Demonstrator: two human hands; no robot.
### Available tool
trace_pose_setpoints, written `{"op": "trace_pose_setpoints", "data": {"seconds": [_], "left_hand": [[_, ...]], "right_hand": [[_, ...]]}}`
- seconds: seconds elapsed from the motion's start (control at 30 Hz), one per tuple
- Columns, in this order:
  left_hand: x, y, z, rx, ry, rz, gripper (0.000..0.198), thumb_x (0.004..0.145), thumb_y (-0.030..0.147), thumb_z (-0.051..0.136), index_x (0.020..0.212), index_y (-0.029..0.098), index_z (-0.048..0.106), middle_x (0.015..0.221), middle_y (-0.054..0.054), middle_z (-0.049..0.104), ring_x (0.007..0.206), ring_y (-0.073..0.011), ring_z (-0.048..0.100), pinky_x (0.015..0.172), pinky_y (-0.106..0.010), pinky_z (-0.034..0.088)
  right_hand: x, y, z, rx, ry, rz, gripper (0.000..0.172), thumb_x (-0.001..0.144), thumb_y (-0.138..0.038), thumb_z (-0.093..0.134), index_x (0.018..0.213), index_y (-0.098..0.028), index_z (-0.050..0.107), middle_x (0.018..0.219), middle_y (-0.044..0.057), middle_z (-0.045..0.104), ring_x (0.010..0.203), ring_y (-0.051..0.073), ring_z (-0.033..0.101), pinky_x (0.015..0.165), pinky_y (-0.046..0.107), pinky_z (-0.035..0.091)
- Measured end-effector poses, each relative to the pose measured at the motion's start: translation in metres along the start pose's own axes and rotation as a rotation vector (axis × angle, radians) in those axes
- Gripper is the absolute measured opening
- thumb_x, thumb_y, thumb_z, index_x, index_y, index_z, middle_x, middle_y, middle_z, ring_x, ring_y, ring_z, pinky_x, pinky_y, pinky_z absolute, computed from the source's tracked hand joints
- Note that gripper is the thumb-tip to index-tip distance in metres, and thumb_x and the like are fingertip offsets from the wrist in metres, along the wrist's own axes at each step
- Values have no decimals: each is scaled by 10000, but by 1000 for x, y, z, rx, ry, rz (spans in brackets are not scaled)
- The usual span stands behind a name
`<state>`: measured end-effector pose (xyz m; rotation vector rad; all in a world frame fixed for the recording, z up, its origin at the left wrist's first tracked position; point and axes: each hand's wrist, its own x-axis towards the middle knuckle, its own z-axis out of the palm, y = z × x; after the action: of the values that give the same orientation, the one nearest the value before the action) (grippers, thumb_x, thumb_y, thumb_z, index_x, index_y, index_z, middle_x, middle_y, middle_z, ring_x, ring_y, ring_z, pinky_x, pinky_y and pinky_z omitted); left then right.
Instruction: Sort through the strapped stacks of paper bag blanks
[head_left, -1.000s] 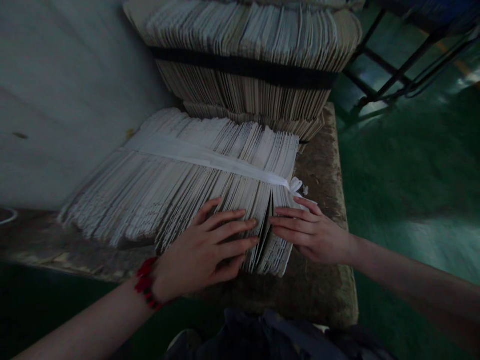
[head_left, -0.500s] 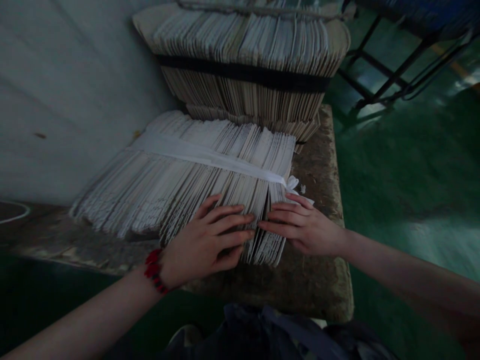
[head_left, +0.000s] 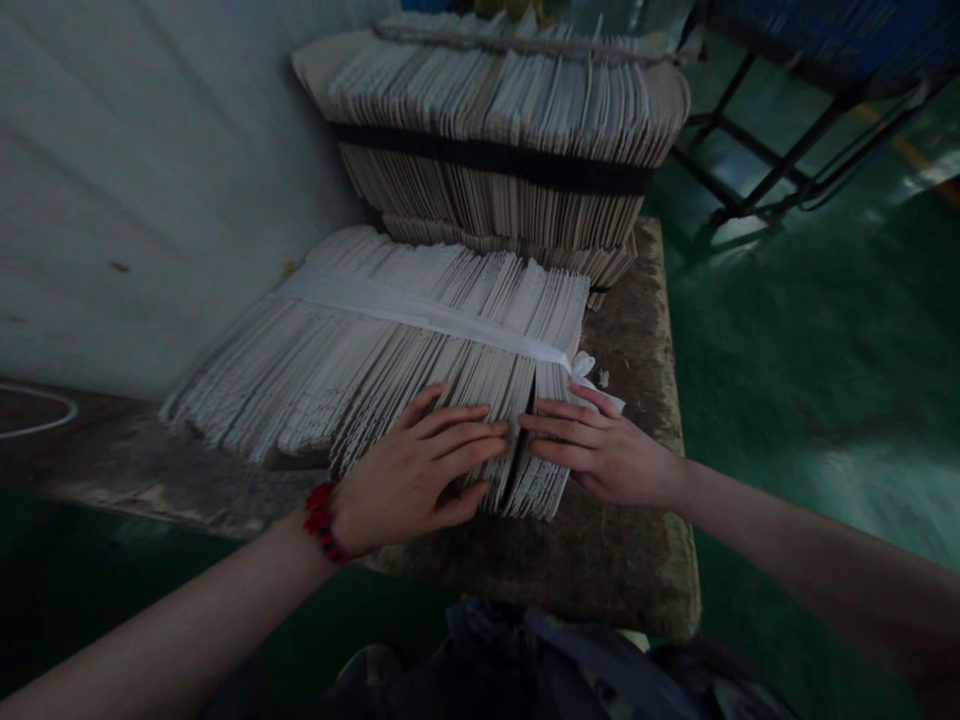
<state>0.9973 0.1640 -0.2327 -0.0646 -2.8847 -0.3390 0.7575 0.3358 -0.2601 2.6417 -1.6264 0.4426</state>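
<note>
A long row of thin white cards or sheets, standing on edge and packed together, lies on a worn wooden board. Around it runs a white cloth band, knotted at the right end. My left hand, with a red bracelet at the wrist, rests with spread fingers on the near edges of the sheets. My right hand lies flat over the right end, just below the knot, fingers stretched out. A narrow dark gap in the row shows between the two hands.
Behind stands a taller bundle of sheets with a black strap and a cord on top. A pale wall borders the left. The wooden board ends at the right above green floor. A dark metal frame stands back right.
The view has shifted slightly. Both hands stay on the sheets in nearly the same places, with the left fingers lying a little closer together.
</note>
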Motion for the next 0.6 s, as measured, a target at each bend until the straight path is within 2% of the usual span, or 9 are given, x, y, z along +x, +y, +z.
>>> {"op": "trace_pose_setpoints", "data": {"seconds": [0.23, 0.43, 0.6], "left_hand": [[0, 0, 1, -3, 6, -1, 378, 911, 333, 578, 1285, 272, 581, 1349, 38, 623, 1325, -203, 485, 1250, -486, 143], [-1, 1, 1, -23, 1, -22, 381, 915, 336, 576, 1290, 271, 579, 1354, 26, 619, 1325, -205, 488, 1254, -492, 131], [-1, 2, 1, -33, 14, -26, 377, 909, 343, 587, 1282, 286, 581, 1343, 38, 627, 1325, -201, 488, 1254, -498, 131]], "right_hand": [[-7, 1, 7, 12, 36, 7, 586, 806, -68, 513, 1371, -227, 503, 1513, 25, 454, 1462, 225, 276, 1229, 527, 114], [-3, 1, 8, 85, 70, 28, 598, 783, -84, 504, 1369, -201, 507, 1401, 53, 566, 1405, 230, 375, 1223, 535, 144], [4, 0, 4, 79, 43, 37, 722, 754, -66, 479, 1462, -188, 412, 1365, 62, 583, 1354, 216, 429, 1230, 506, 127]]}}
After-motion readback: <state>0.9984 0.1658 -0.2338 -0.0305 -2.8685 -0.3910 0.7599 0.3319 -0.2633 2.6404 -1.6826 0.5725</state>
